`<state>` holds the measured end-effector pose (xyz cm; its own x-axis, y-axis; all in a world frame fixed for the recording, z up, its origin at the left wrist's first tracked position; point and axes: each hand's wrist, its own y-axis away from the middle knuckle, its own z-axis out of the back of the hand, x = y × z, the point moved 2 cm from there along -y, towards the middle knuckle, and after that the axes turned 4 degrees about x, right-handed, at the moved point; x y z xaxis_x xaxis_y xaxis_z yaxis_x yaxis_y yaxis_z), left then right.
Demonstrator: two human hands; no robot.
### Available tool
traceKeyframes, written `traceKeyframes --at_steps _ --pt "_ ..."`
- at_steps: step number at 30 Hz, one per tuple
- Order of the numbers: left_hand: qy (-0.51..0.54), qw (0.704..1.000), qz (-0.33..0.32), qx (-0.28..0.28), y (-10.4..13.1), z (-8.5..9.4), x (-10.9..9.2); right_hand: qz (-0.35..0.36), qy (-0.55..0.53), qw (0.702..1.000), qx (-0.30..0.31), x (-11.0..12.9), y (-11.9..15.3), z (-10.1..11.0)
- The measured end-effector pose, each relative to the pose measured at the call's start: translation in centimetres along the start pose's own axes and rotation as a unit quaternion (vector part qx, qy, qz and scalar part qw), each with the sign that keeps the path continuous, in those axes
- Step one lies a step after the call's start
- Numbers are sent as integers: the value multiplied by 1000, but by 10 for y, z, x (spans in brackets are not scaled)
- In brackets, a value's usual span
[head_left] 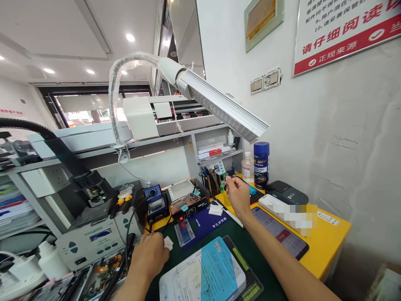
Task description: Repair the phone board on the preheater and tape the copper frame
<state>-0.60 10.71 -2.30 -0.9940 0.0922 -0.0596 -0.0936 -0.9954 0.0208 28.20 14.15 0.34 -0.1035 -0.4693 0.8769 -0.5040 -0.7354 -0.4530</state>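
Note:
My left hand is closed at the left side of the green mat, and a small white piece of paper or tissue sticks out from its fingers. Farther off, my right hand is raised with its fingers pinched together, near the tool holder at the back. A dark tip shows at those fingers, but what they hold I cannot make out. A blue and white flat box lies on the mat between my forearms. Another white square piece rests on the blue sheet.
A tablet-like phone lies beneath my right forearm. Behind stand a blue spray can and a clear bottle. A grey soldering or hot-air station stands left, with a small blue unit beside it. A lamp hangs overhead.

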Motion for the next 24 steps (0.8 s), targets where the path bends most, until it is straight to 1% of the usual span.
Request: traceKeyframes --at_steps 8,16,24 --pt "-17 1000 1 5 -2 -4 -1 1 11 1000 8 0 1 -1" --pt "-13 1000 -10 9 0 2 -2 7 22 1000 6 -1 1 -1" --pt "-11 1000 1 12 -2 2 -1 10 22 1000 13 -2 1 -2"
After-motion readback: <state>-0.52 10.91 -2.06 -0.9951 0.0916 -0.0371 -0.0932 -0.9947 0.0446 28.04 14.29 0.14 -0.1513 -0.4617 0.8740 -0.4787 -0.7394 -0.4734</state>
